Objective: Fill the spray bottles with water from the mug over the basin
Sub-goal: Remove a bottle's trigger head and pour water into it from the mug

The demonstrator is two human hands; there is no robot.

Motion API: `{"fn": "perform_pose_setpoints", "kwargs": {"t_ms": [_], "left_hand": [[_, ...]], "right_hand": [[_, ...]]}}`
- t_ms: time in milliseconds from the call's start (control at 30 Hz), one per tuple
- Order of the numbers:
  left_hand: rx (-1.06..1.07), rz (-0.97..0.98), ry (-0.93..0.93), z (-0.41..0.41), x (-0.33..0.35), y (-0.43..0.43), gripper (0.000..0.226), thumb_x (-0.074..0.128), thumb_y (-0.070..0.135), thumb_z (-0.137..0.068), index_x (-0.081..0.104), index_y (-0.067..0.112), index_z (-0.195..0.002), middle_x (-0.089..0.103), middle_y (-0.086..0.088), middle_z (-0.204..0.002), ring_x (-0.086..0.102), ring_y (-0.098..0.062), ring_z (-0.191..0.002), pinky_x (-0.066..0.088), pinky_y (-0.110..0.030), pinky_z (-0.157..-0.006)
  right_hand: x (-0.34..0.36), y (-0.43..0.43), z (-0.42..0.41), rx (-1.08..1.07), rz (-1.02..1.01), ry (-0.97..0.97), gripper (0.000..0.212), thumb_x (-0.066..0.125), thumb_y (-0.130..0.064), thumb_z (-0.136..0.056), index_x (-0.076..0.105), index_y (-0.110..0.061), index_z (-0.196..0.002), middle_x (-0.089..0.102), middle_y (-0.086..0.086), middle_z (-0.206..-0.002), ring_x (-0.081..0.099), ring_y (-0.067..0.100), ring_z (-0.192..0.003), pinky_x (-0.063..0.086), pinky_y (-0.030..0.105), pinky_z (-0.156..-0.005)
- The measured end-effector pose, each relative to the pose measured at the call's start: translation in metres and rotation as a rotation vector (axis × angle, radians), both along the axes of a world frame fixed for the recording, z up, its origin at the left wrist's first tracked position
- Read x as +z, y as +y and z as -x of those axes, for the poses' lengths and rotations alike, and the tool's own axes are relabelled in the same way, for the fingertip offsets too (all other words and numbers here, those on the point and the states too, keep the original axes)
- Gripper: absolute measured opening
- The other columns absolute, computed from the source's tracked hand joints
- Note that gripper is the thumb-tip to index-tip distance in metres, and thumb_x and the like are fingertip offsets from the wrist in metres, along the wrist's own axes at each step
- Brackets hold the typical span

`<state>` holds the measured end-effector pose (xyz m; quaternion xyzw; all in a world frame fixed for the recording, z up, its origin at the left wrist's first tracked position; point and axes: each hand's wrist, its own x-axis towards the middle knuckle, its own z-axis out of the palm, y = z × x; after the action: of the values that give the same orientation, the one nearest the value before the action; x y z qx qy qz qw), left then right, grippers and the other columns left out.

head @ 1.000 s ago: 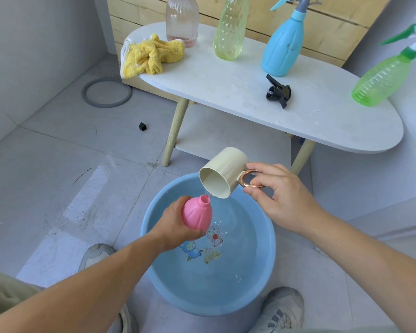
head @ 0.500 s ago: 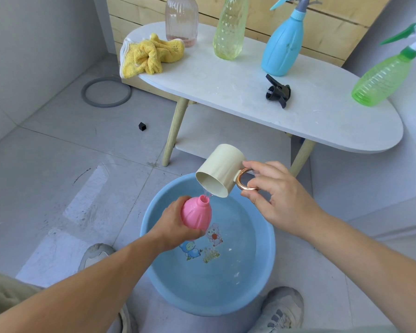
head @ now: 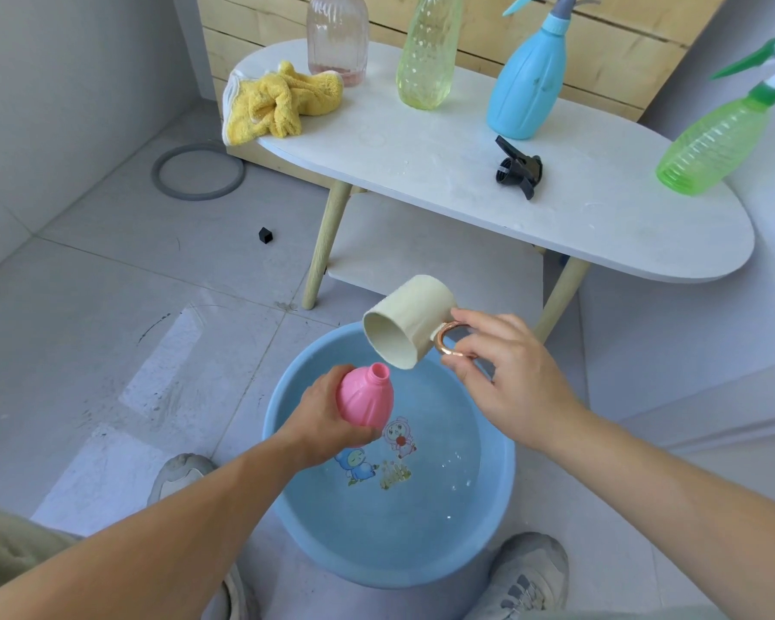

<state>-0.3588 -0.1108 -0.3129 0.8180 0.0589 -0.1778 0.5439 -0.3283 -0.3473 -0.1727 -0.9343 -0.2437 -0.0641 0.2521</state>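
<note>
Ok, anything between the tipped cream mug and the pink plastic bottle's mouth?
Nothing visible. The pink plastic bottle, gripped by the left hand, is uncapped with its neck open; the cream mug, held by its handle in the right hand, is tipped with its lip close to that neck, over the blue basin.

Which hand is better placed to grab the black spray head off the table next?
Probably right. The right hand, pinching the mug by its handle, sits nearer the black spray head; it must set the mug down first. The left hand grips the pink bottle over the basin.
</note>
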Motion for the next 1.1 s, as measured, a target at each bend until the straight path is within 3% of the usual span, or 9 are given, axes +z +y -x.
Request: {"fn": "perform_pose_setpoints", "kwargs": {"t_ms": [33, 100, 167, 400, 600, 700, 867, 1000, 1100], "left_hand": [[0.002, 0.001, 0.005, 0.000, 0.000, 0.000, 0.088, 0.093, 0.033, -0.055, 0.047, 0.037, -0.129, 0.055, 0.004, -0.120, 0.061, -0.021, -0.103, 0.064, -0.031, -0.063], [0.001, -0.003, 0.008, 0.001, -0.001, 0.000, 0.087, 0.093, 0.032, -0.055, 0.047, 0.037, -0.129, 0.055, 0.004, -0.120, 0.062, -0.021, -0.103, 0.064, -0.031, -0.063], [-0.001, -0.006, 0.012, 0.002, -0.002, 0.001, 0.086, 0.093, 0.031, -0.055, 0.048, 0.036, -0.128, 0.056, 0.003, -0.119, 0.062, -0.022, -0.102, 0.063, -0.031, -0.062], [0.007, 0.005, 0.044, 0.005, -0.006, 0.002, 0.084, 0.094, 0.022, -0.060, 0.047, 0.034, -0.128, 0.057, 0.003, -0.119, 0.063, -0.021, -0.101, 0.060, -0.025, -0.061], [0.010, 0.012, 0.053, 0.005, -0.009, 0.001, 0.083, 0.094, 0.018, -0.062, 0.048, 0.035, -0.128, 0.057, 0.006, -0.119, 0.062, -0.016, -0.100, 0.056, -0.019, -0.060], [0.011, 0.021, 0.057, 0.006, -0.012, 0.001, 0.081, 0.094, 0.017, -0.063, 0.049, 0.036, -0.128, 0.058, 0.006, -0.119, 0.063, -0.016, -0.101, 0.057, -0.020, -0.062], [0.008, 0.031, 0.068, 0.005, -0.015, -0.001, 0.082, 0.094, 0.015, -0.064, 0.049, 0.035, -0.129, 0.058, 0.005, -0.120, 0.062, -0.016, -0.101, 0.056, -0.018, -0.061], [-0.001, 0.021, 0.066, 0.005, -0.016, 0.000, 0.083, 0.094, 0.017, -0.064, 0.048, 0.036, -0.130, 0.058, 0.006, -0.120, 0.062, -0.015, -0.102, 0.056, -0.018, -0.062], [0.008, 0.029, 0.072, 0.004, -0.016, 0.000, 0.083, 0.094, 0.016, -0.065, 0.047, 0.036, -0.131, 0.058, 0.007, -0.119, 0.062, -0.014, -0.101, 0.054, -0.015, -0.060]], "right_hand": [[-0.001, 0.003, 0.000, -0.111, -0.105, 0.129, 0.025, 0.060, -0.031, -0.094, 0.072, -0.014, -0.080, 0.069, -0.002, -0.116, 0.057, 0.012, -0.108, 0.044, 0.027, -0.092], [-0.006, 0.004, -0.005, -0.306, -0.251, 0.353, 0.028, 0.060, -0.031, -0.095, 0.071, -0.009, -0.083, 0.069, 0.002, -0.082, 0.060, 0.013, -0.076, 0.048, 0.033, -0.072], [-0.021, -0.001, -0.012, -0.423, -0.260, 0.486, 0.036, 0.056, -0.036, -0.097, 0.067, -0.006, -0.080, 0.053, 0.005, -0.064, 0.045, 0.016, -0.054, 0.035, 0.030, -0.056], [-0.096, -0.021, -0.020, -0.568, -0.221, 0.829, 0.037, 0.053, -0.037, -0.098, 0.064, -0.017, -0.069, 0.049, 0.007, -0.064, 0.043, 0.021, -0.062, 0.032, 0.028, -0.062], [-0.131, -0.021, -0.012, -0.524, -0.034, 0.877, 0.043, 0.051, -0.035, -0.099, 0.066, 0.004, -0.090, 0.040, 0.002, -0.061, 0.037, 0.020, -0.058, 0.028, 0.029, -0.055], [-0.141, -0.022, -0.010, -0.509, 0.008, 0.868, 0.046, 0.053, -0.036, -0.098, 0.060, 0.008, -0.088, 0.037, 0.001, -0.061, 0.036, 0.020, -0.055, 0.028, 0.029, -0.054], [-0.148, -0.022, -0.012, -0.482, 0.050, 0.871, 0.037, 0.053, -0.038, -0.098, 0.053, -0.014, -0.071, 0.037, 0.001, -0.060, 0.035, 0.020, -0.055, 0.028, 0.030, -0.055], [-0.152, -0.020, -0.011, -0.482, 0.080, 0.858, 0.047, 0.052, -0.035, -0.099, 0.036, -0.016, -0.059, 0.035, -0.002, -0.056, 0.033, 0.019, -0.052, 0.025, 0.030, -0.052], [-0.152, -0.019, -0.011, -0.483, 0.112, 0.852, 0.050, 0.051, -0.035, -0.099, 0.032, -0.018, -0.056, 0.036, -0.003, -0.056, 0.034, 0.018, -0.051, 0.025, 0.029, -0.050]]}}
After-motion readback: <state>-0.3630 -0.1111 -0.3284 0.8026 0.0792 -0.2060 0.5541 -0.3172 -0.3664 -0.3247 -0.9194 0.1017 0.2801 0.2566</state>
